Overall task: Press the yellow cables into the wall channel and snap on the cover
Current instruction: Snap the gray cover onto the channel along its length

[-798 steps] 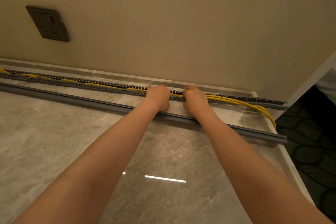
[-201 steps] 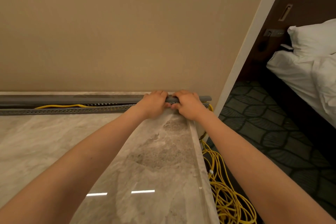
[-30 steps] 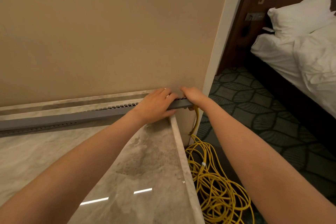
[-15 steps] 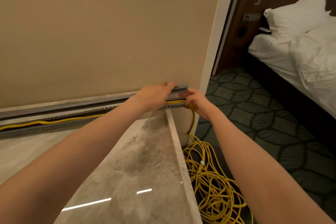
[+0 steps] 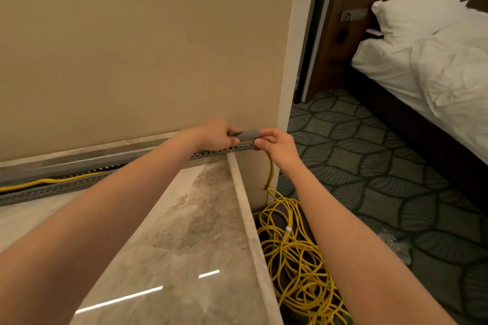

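Note:
A grey slotted wall channel (image 5: 47,190) runs along the base of the beige wall on the marble top (image 5: 190,240). Yellow cables (image 5: 50,181) lie in it at the left and drop off its right end to a tangled pile on the floor (image 5: 295,253). The grey cover (image 5: 249,134) is lifted above the channel's right end. My left hand (image 5: 215,134) grips the cover from the left. My right hand (image 5: 277,144) pinches its right tip, fingers also at the channel end where the cables leave.
The marble top ends at a raised edge (image 5: 245,208) on the right, with patterned carpet (image 5: 383,166) beyond. A bed with white linen (image 5: 435,60) and a wooden headboard stand at the right. A crumpled clear wrapper (image 5: 396,245) lies on the carpet.
The cover, which lay down on the channel a second ago, has come up at its right end, exposing the cables. My right hand has risen to the cover's tip.

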A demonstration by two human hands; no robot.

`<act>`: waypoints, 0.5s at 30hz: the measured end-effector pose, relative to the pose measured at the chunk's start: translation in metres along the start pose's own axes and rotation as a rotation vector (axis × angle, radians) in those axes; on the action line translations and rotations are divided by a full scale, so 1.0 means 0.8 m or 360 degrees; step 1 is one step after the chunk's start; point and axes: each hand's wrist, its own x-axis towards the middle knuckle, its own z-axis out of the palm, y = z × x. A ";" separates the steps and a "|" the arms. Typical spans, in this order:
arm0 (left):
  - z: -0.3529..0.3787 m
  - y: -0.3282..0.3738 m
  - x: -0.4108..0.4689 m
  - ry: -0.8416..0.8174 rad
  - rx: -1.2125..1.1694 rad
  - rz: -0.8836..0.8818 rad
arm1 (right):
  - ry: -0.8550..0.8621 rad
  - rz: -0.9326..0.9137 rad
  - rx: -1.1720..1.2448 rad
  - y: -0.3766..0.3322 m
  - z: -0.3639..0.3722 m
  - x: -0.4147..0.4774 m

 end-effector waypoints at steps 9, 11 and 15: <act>-0.007 -0.005 -0.006 0.0072 0.0189 0.0004 | -0.0007 0.0029 0.0042 -0.009 -0.002 -0.004; -0.008 -0.004 -0.005 0.0068 0.0235 0.0021 | -0.0015 0.0027 0.0036 -0.012 -0.002 -0.006; -0.005 0.010 -0.001 0.0058 0.0307 0.0075 | -0.0048 0.0027 0.0004 -0.013 -0.006 -0.004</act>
